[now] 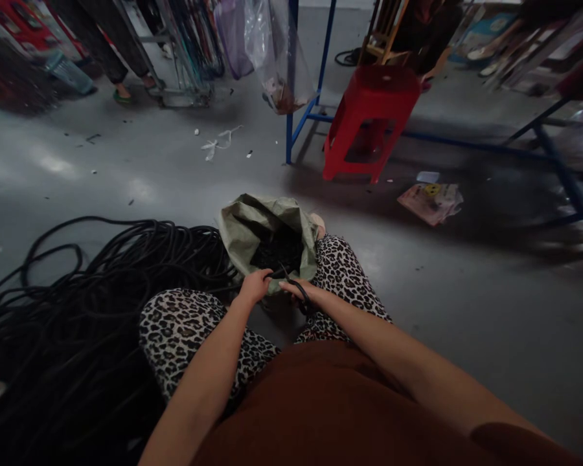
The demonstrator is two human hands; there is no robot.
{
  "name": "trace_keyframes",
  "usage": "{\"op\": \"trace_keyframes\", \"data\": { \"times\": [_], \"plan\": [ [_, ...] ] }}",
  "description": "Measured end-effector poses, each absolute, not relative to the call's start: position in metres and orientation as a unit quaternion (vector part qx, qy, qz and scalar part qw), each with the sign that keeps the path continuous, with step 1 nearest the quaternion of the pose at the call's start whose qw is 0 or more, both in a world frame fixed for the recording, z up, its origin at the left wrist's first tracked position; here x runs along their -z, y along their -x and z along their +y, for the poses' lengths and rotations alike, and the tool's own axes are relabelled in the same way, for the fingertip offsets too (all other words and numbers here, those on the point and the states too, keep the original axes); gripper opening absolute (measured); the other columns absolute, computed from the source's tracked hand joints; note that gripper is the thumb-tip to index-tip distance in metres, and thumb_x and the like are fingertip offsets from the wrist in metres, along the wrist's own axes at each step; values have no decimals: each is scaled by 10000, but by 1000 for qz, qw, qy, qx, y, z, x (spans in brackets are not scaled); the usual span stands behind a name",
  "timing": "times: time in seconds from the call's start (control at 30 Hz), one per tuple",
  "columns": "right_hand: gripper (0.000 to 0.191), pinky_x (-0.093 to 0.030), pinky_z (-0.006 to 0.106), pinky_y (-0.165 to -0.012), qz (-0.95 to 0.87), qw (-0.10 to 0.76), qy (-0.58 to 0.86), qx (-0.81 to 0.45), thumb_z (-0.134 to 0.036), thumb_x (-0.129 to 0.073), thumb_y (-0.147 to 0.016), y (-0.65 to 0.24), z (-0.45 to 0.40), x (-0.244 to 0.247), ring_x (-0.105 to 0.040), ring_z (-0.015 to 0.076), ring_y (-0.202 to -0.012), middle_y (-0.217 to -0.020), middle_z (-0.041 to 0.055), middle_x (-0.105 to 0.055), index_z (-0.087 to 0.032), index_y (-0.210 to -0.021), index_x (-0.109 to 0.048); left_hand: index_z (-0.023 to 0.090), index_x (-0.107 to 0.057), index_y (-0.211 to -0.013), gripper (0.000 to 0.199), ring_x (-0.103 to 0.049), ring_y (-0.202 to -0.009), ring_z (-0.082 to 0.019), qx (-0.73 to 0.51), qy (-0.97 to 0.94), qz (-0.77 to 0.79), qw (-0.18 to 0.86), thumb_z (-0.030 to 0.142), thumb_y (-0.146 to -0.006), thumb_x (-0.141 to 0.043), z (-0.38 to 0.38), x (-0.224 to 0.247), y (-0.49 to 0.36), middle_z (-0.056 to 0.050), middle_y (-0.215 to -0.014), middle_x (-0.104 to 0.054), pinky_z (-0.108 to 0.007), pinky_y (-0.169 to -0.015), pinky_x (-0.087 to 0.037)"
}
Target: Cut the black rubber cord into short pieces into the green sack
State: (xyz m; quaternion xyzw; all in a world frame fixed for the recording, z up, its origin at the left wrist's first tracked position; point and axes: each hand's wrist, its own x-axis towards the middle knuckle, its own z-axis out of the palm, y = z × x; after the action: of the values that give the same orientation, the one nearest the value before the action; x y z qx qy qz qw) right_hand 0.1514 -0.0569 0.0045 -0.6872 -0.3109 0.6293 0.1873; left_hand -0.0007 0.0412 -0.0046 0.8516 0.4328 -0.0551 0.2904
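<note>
Between my knees stands an open woven sack (pixel 236 236) with a pale green inside and dark pieces (pixel 279 249) in it. My left hand (pixel 255 286) is closed around a black cord (pixel 274 274) at the sack's near rim. My right hand (pixel 298 291) grips black-handled scissors (pixel 300 294), their blades pointing up and left over the sack opening, close to the cord's end. Whether the blades touch the cord I cannot tell. On the floor to my left lies a big heap of black cord (pixel 126 259), loosely coiled.
A red plastic stool (pixel 369 123) stands ahead by a blue metal frame (pixel 291 139) with a clear plastic bag (pixel 282 65) hanging on it. Papers (pixel 432 202) lie on the floor at right, white scraps (pixel 214 147) ahead. Another person's legs (pixel 102 39) show at upper left.
</note>
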Motion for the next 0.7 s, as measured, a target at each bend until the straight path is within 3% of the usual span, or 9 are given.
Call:
{"op": "trace_keyframes", "data": {
  "times": [0.33,0.7],
  "plan": [
    [476,-436,205,-418,-304,185,692,-628,-556,-453,-842,-152,-56,1,-542,136,-429,-517,4,-533,-125,-1005,-571,210,-586,-1148,350,-549,-1073,-179,57,-838,449,304,243,-817,-477,40,2,-2,-38,-1153,-619,-286,-949,-400],
    [392,-410,183,-410,-322,191,689,-620,-505,-479,-851,-152,-56,7,-546,133,-444,-500,4,-528,-131,-881,-596,194,-582,-1152,352,-546,-1075,-178,44,-843,441,307,245,-822,-471,41,4,-3,-44,-1156,-617,-280,-946,-402]
  ]
}}
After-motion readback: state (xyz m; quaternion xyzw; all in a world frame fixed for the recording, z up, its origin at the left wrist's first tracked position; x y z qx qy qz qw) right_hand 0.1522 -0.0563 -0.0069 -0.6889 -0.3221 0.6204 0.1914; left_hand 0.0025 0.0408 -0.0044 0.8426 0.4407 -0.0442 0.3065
